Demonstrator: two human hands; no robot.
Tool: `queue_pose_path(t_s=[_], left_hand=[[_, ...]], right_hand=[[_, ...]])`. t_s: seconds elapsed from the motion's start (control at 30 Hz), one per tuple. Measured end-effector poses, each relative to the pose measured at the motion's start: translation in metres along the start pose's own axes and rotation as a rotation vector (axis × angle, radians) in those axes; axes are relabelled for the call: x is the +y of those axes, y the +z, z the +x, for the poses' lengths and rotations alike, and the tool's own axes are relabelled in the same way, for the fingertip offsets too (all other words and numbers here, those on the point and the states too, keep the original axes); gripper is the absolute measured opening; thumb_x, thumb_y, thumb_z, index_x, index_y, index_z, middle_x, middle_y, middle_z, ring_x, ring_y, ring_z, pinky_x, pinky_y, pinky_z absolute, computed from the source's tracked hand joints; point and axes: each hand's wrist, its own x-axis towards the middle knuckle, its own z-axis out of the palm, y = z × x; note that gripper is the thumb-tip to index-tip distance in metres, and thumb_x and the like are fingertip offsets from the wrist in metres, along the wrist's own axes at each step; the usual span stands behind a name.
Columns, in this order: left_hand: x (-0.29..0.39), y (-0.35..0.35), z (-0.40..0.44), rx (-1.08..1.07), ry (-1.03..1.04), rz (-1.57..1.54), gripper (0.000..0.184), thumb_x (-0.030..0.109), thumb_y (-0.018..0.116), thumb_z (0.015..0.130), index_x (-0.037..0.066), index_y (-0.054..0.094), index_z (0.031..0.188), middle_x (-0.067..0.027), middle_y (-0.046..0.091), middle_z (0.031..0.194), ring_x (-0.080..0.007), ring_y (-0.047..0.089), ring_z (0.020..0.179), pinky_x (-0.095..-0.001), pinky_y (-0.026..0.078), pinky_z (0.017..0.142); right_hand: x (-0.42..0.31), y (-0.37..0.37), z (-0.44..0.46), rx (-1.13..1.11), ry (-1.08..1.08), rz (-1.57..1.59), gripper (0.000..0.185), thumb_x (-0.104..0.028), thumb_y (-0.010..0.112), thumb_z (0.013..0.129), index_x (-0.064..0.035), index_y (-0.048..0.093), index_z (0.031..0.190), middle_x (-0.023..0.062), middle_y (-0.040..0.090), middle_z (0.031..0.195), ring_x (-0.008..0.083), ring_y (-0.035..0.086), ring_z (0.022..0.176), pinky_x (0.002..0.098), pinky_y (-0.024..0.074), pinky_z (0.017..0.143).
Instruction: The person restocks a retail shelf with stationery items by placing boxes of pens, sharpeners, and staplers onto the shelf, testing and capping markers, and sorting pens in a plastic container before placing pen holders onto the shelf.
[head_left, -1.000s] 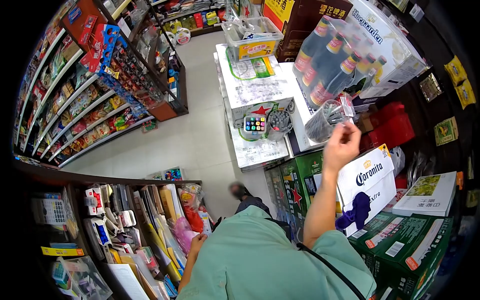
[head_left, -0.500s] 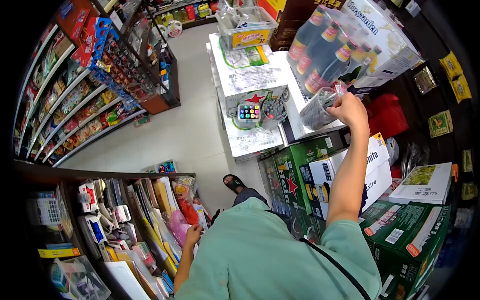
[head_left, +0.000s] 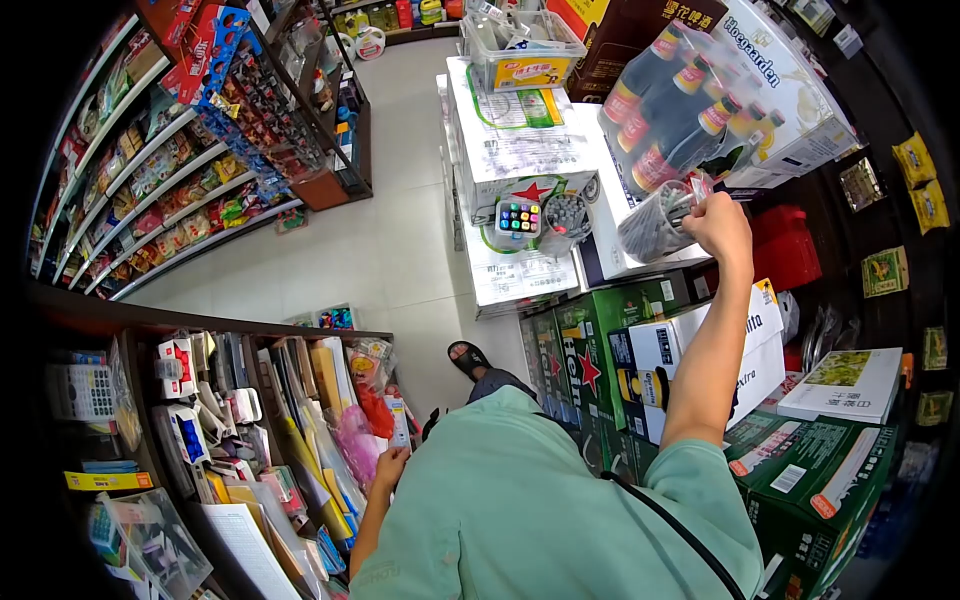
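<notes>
Two round, clear plastic tubs [head_left: 646, 235] of pens stand on white cardboard cartons [head_left: 522, 282]; the right hand [head_left: 722, 226] bends over the larger's rim, the left hand [head_left: 393, 466] half-curls; I cannot tell either's grip.

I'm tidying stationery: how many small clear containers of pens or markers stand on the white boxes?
3: a round cup at the right hand, a second cup further left, and a squarish container with coloured caps leftmost in the picture. More may be hidden.
</notes>
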Motion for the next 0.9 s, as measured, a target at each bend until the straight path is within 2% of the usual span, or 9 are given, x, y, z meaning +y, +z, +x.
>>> queue_pose_path(t_s=[0.13, 0.2, 0.3, 0.33, 0.4, 0.47, 0.67, 0.73, 0.9], left_hand=[[0.02, -0.001, -0.017, 0.013, -0.061, -0.023, 0.034, 0.027, 0.062, 0.093, -0.004, 0.064, 0.108, -0.0087, 0.068, 0.092, -0.0177, 0.063, 0.079, -0.0299, 0.051, 0.072], [0.033, -0.003, -0.024, 0.017, -0.061, -0.034, 0.033, 0.026, 0.062, 0.093, -0.004, 0.064, 0.108, -0.0086, 0.068, 0.092, -0.017, 0.063, 0.078, -0.0297, 0.051, 0.071], [0.042, -0.003, -0.021, 0.061, -0.06, 0.031, 0.033, 0.026, 0.062, 0.093, -0.004, 0.064, 0.106, -0.0078, 0.067, 0.089, -0.0149, 0.062, 0.074, -0.028, 0.05, 0.067], [0.035, -0.006, -0.014, 0.011, -0.025, 0.022, 0.033, 0.026, 0.062, 0.093, -0.004, 0.064, 0.105, -0.0072, 0.067, 0.087, -0.0141, 0.061, 0.072, -0.027, 0.049, 0.065], [0.026, -0.007, -0.001, -0.038, 0.015, 0.014, 0.032, 0.025, 0.062, 0.093, -0.004, 0.064, 0.105, -0.0066, 0.067, 0.085, -0.0132, 0.061, 0.071, -0.0261, 0.048, 0.063], [0.029, -0.004, 0.009, 0.03, 0.033, -0.031, 0.031, 0.025, 0.062, 0.092, -0.004, 0.064, 0.104, -0.006, 0.067, 0.083, -0.0136, 0.061, 0.069, -0.0254, 0.047, 0.06], [0.051, 0.0, -0.005, 0.123, 0.037, -0.114, 0.034, 0.027, 0.064, 0.091, -0.004, 0.065, 0.105, -0.0075, 0.067, 0.083, -0.0146, 0.062, 0.072, -0.0267, 0.049, 0.062], [0.04, 0.005, -0.007, 0.121, 0.013, -0.152, 0.036, 0.029, 0.064, 0.091, -0.004, 0.064, 0.105, -0.0072, 0.067, 0.083, -0.0143, 0.062, 0.071, -0.0268, 0.049, 0.062], [0.02, 0.012, -0.026, 0.111, -0.03, -0.134, 0.031, 0.025, 0.065, 0.091, -0.003, 0.065, 0.101, -0.0039, 0.064, 0.079, -0.0105, 0.056, 0.063, -0.026, 0.046, 0.057]], right_hand=[[0.002, -0.007, -0.005, -0.018, 0.013, 0.085, 0.023, -0.021, 0.07, 0.07, -0.0031, 0.071, 0.083, 0.0231, 0.069, 0.086, 0.0369, 0.068, 0.087, 0.0429, 0.0528, 0.078], [0.001, -0.007, -0.012, 0.115, -0.073, -0.005, 0.022, -0.022, 0.07, 0.073, -0.0037, 0.07, 0.085, 0.0207, 0.069, 0.087, 0.0363, 0.067, 0.086, 0.043, 0.0524, 0.076], [-0.046, -0.007, -0.036, 0.297, -0.312, 0.167, 0.02, -0.021, 0.064, 0.082, -0.0051, 0.067, 0.093, 0.0168, 0.068, 0.085, 0.0381, 0.065, 0.081, 0.0456, 0.051, 0.071], [-0.062, 0.021, -0.037, 0.263, -0.443, 0.338, 0.019, -0.022, 0.061, 0.084, -0.0066, 0.067, 0.093, 0.0183, 0.068, 0.086, 0.0393, 0.064, 0.083, 0.0466, 0.0508, 0.074], [-0.101, 0.06, -0.039, -0.129, -0.438, 0.226, 0.023, -0.022, 0.063, 0.085, -0.0076, 0.064, 0.103, 0.0195, 0.067, 0.092, 0.0386, 0.064, 0.092, 0.0484, 0.0495, 0.082], [-0.103, 0.119, -0.026, -0.143, -0.451, 0.01, 0.034, -0.025, 0.068, 0.083, -0.0096, 0.059, 0.112, 0.0201, 0.062, 0.103, 0.0394, 0.062, 0.097, 0.0479, 0.0499, 0.083], [-0.098, 0.194, -0.005, -0.028, -0.527, 0.279, 0.025, -0.018, 0.066, 0.084, -0.0104, 0.063, 0.107, 0.0174, 0.061, 0.099, 0.0377, 0.062, 0.09, 0.0468, 0.0504, 0.078], [-0.1, 0.203, 0.0, 0.102, -0.547, 0.33, 0.019, -0.008, 0.066, 0.082, -0.0063, 0.068, 0.101, 0.0174, 0.063, 0.092, 0.0371, 0.061, 0.087, 0.0451, 0.0488, 0.076], [-0.099, 0.204, 0.006, 0.149, -0.507, 0.314, 0.015, -0.009, 0.06, 0.084, -0.004, 0.067, 0.096, 0.0189, 0.062, 0.092, 0.0385, 0.061, 0.087, 0.0454, 0.0491, 0.078]])
